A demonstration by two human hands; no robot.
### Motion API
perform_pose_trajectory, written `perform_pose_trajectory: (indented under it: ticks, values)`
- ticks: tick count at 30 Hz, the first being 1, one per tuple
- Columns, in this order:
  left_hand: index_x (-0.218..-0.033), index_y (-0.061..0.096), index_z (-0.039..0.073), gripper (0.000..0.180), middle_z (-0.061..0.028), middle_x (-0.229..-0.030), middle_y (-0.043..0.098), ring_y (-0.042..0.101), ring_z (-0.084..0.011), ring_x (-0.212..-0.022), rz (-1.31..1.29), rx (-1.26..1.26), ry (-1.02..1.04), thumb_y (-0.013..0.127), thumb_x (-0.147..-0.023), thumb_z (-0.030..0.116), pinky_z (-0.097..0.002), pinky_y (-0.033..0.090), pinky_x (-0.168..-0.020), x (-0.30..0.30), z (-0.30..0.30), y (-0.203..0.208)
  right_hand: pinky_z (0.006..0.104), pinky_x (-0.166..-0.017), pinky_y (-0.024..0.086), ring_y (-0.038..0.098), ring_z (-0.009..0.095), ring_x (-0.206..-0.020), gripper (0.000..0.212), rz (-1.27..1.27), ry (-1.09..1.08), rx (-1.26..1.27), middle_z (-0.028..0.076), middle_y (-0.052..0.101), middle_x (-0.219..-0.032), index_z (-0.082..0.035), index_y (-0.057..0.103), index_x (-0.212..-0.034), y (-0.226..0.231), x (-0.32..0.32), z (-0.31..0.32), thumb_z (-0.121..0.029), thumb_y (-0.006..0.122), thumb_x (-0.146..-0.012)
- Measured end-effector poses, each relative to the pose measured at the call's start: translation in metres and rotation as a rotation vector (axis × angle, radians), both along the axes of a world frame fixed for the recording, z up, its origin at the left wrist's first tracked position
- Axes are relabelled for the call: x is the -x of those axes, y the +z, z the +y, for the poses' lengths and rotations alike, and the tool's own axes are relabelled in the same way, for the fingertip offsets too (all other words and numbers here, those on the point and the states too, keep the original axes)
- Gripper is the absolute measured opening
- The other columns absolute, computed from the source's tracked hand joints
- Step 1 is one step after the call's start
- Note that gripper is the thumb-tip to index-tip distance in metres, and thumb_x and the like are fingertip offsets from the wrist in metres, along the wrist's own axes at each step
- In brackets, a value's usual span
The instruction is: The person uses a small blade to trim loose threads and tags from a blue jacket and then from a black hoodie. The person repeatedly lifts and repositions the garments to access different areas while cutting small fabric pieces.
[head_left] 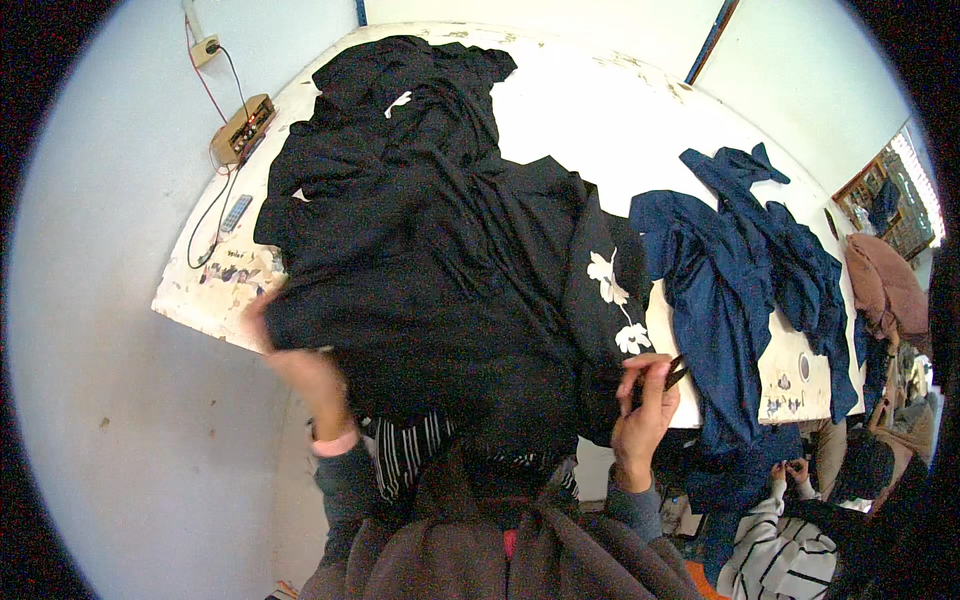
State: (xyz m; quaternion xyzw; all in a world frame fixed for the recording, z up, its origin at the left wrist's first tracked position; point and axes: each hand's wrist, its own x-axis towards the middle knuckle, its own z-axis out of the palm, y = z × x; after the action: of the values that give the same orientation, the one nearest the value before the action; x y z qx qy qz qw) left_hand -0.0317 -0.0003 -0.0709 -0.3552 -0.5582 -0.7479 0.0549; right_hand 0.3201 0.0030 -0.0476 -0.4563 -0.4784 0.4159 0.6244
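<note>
A large black garment (430,270) with white flower motifs lies rumpled across the table in front of me and hangs over its near edge. My left hand (300,370) is at the garment's lower left edge, smeared by motion, so its grip does not show clearly. On the right, by the flower motif (632,338), my right hand (643,415) is closed around small dark thread snips (677,372). Their two pointed blades stick out past my fingers to the right.
Dark blue garments (720,270) lie on the right of the white table (570,110), hanging over its front. At left are a remote control (237,213) and a brown box with cables (243,130). Another person in a striped sleeve (785,555) works at lower right.
</note>
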Motion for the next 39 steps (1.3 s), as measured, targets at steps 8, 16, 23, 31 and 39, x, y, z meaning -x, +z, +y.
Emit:
perform_pose_trajectory:
  ticks: [8,16,23,31,39]
  values:
    - [-0.138,0.051,-0.001,0.039,-0.0153,-0.128,0.064,0.062,-0.0264,-0.116,-0.328,-0.006,0.266,0.055,-0.102,0.013,-0.0373,0.049,-0.101,0.185,-0.172,-0.072,0.0195,-0.051,0.027,0.039,0.002,-0.058,0.025,-0.082,0.035,-0.009,0.002,0.061,-0.085,-0.003,0.066,-0.105,0.011,-0.005,0.024,-0.025,0.054,-0.107]
    - [-0.139,0.054,0.004,0.049,-0.0122,-0.135,0.062,0.057,-0.0263,-0.126,0.192,0.425,0.218,0.070,-0.094,0.013,-0.0379,0.040,-0.110,0.051,-0.107,0.009,0.0314,-0.079,0.055,0.070,0.023,-0.090,0.016,-0.509,0.451,-0.221,0.012,0.072,-0.102,-0.003,0.072,-0.100,0.022,0.058,0.031,0.000,0.074,-0.084]
    - [-0.102,0.076,0.013,0.022,-0.0040,-0.101,0.071,0.065,-0.0246,-0.097,0.664,0.567,-0.332,0.078,-0.083,0.023,-0.0371,0.047,-0.083,-0.050,-0.036,0.014,0.0362,-0.079,0.058,0.073,0.028,-0.096,0.043,-0.977,0.418,-0.242,0.007,0.073,-0.111,-0.014,0.072,-0.114,0.003,0.081,0.028,0.000,0.072,-0.073]
    - [-0.092,0.069,0.016,0.012,-0.0006,-0.091,0.065,0.059,-0.0260,-0.086,0.881,0.633,-0.425,0.073,-0.085,0.025,-0.0401,0.042,-0.072,-0.061,0.016,-0.023,0.0344,-0.073,0.056,0.073,0.026,-0.083,0.036,-1.009,0.538,0.006,0.007,0.074,-0.091,-0.013,0.074,-0.110,0.019,0.064,0.007,-0.003,0.075,-0.075]
    - [-0.090,0.071,0.009,0.005,-0.0063,-0.086,0.069,0.065,-0.0243,-0.079,0.437,0.483,-0.488,0.073,-0.086,0.011,-0.0345,0.048,-0.071,-0.058,0.002,-0.016,0.0356,-0.078,0.056,0.070,0.029,-0.089,0.040,-0.814,0.444,-0.224,0.013,0.069,-0.100,-0.004,0.071,-0.108,0.008,0.091,0.016,0.002,0.077,-0.070]
